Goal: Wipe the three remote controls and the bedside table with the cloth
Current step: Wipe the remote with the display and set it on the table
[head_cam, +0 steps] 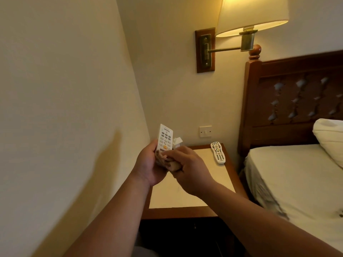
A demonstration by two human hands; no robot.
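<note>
Bedroom corner, with the bedside surface (185,193) standing between a plain wall at left and the bed (297,182) at right. Nearest, above the surface's left part, the left hand (148,167) is gripping the lower end of a white remote (165,138), which is pointing upward with its buttons facing the viewer. The right hand (189,167) is clutching a bunched tan cloth (172,164) and pressing it against the remote's lower face, just beside the left hand's fingers.

Judged step: one of the three remotes is being wiped in the air. To do this well, the cloth should be travelling the whole length of the face, then the sides and back, with the left hand shifting its grip so the covered end is reached. Light pressure is advisable, so no button is triggered.

Farther off, a second remote (218,153) is lying flat at the far right edge of the surface, apart from both hands. A third remote is not showing. Beyond, a wall switch (205,131) and a lit wall lamp (250,15) are sitting on the far wall.
</note>
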